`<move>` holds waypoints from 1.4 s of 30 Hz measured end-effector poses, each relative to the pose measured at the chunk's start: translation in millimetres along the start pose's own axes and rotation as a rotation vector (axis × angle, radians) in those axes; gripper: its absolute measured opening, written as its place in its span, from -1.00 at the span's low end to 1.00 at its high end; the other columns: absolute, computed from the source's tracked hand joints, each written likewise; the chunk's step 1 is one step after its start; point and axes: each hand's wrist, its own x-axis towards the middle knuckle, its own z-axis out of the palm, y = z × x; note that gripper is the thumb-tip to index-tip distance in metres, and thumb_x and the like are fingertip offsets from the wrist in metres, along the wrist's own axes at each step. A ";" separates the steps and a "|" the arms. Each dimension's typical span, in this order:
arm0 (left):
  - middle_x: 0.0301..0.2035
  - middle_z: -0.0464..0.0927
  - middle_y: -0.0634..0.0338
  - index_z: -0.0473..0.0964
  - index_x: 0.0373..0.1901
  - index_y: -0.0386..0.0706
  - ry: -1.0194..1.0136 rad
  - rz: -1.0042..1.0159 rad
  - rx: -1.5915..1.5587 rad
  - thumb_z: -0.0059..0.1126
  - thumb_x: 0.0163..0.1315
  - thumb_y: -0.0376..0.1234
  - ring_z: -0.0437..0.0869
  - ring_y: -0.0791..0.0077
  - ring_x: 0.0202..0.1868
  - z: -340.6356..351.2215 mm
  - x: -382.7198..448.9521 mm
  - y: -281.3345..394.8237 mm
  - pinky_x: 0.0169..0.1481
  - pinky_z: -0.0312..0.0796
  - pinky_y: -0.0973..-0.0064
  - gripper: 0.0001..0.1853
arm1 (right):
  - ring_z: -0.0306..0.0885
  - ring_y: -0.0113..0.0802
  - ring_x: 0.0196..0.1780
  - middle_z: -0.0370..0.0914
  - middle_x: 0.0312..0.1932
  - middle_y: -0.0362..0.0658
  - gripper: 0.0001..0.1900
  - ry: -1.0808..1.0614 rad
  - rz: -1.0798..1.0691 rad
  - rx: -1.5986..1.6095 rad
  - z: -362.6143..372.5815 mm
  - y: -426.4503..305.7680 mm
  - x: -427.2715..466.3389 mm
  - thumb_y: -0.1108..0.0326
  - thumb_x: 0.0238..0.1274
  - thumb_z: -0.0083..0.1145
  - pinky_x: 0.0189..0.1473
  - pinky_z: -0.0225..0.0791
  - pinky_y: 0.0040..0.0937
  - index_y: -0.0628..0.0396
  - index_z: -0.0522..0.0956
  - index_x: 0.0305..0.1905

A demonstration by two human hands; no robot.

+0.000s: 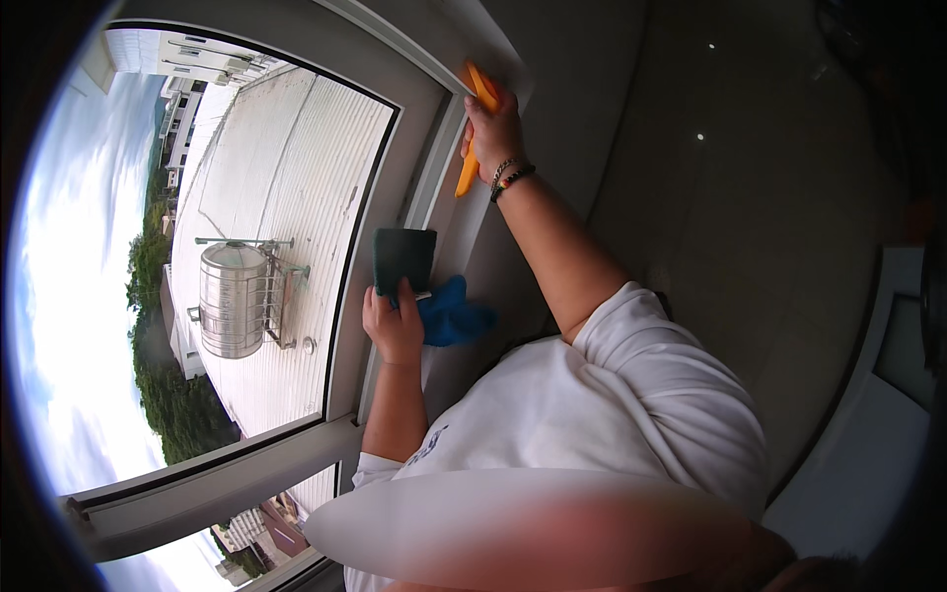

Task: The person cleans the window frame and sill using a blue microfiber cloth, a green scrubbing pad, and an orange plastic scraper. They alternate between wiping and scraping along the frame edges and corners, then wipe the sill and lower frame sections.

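My left hand (394,322) grips the lower edge of a dark green scouring pad (405,255), with the thumb lying on it. The pad stands up in front of the window frame's inner edge. Just right of this hand a crumpled blue cloth (451,314) rests on the sill, partly behind my fingers. Farther up, my right hand (497,133), with bracelets at the wrist, is closed around a long orange tool (467,174) beside the window track. Both ends of the tool stick out of the fist; its exact kind cannot be told.
A light window frame (425,111) with glass panes runs along the left. Outside lie a ribbed metal roof (311,177) and a steel water tank (233,300). The sill (473,222) borders the track. On the right are a dark tiled floor (710,222) and a pale panelled surface (836,459).
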 end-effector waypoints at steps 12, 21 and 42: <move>-0.52 0.44 0.02 0.43 -0.43 -0.22 -0.013 -0.014 0.023 0.08 0.10 -0.38 0.48 0.02 -0.43 -0.6 0.8 0.9 -0.39 0.30 0.18 -0.91 | 0.23 -0.59 -0.63 0.27 -0.55 -0.29 -0.75 0.081 0.003 0.068 1.3 -1.4 3.0 0.28 0.25 -0.03 -0.67 0.26 -0.57 0.02 0.24 -0.04; -0.53 0.43 0.05 0.41 -0.47 -0.22 0.043 0.020 0.068 0.08 0.10 -0.33 0.48 0.04 -0.44 1.5 -2.3 -2.3 -0.39 0.31 0.19 -0.86 | 0.29 -0.60 -0.63 0.29 -0.56 -0.29 -0.67 -0.082 -0.030 0.074 -1.4 -39.3 -30.8 0.25 0.24 -0.03 -0.66 0.28 -0.60 0.03 0.26 0.06; -0.56 0.42 0.07 0.44 -0.46 -0.16 0.060 -0.073 0.173 0.15 0.01 -0.37 0.49 0.08 -0.50 3.8 0.0 6.1 -0.44 0.34 0.22 -0.90 | 0.43 -0.02 0.04 0.40 0.02 0.09 -0.27 -0.349 -0.956 -0.737 -22.2 -18.5 48.3 -0.02 0.10 0.08 -0.01 0.38 -0.25 0.16 0.09 0.27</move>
